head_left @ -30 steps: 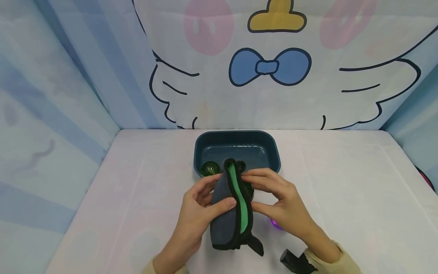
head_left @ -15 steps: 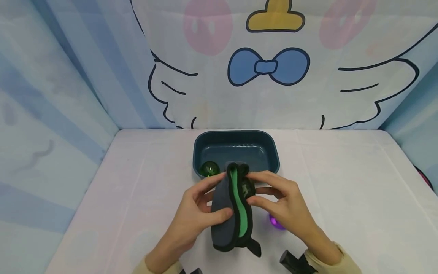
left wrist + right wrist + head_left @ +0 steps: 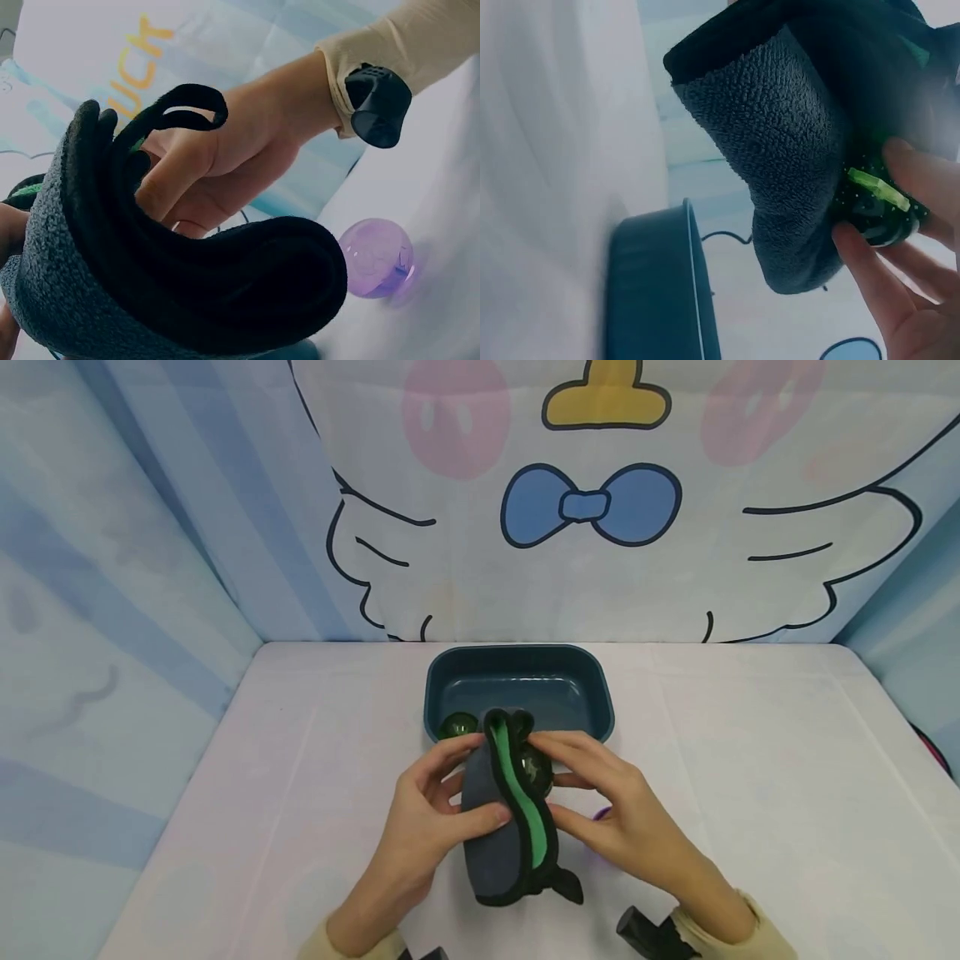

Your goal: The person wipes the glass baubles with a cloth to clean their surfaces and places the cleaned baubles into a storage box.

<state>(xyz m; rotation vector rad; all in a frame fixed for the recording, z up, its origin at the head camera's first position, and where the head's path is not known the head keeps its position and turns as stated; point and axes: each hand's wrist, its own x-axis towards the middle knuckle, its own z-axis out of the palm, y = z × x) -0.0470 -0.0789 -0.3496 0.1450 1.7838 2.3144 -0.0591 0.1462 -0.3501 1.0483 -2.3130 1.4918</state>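
Observation:
A folded grey cloth [image 3: 487, 856] with black edging, a green inner face and a black hanging loop [image 3: 196, 97] is held up over the table. My left hand [image 3: 423, 831] grips its left side, thumb on the near face. On the other side, my right hand [image 3: 633, 818] pinches a dark green speckled ball [image 3: 870, 202] against the cloth, fingertips around it. In the right wrist view the ball is partly covered by cloth and fingers. A translucent purple ball [image 3: 377, 259] lies on the table, mostly hidden behind my right hand in the head view.
Just beyond my hands stands a dark teal rectangular basin [image 3: 517, 652]. Another green ball [image 3: 456, 725] sits in its near left corner. White cloth covers the table [image 3: 750, 760], and printed curtains [image 3: 465, 560] hang at the back and sides.
Both hands, with the cloth and ball, have shifted slightly. More of the green ball shows beside the cloth than a second ago. The purple ball is now more covered by my right hand.

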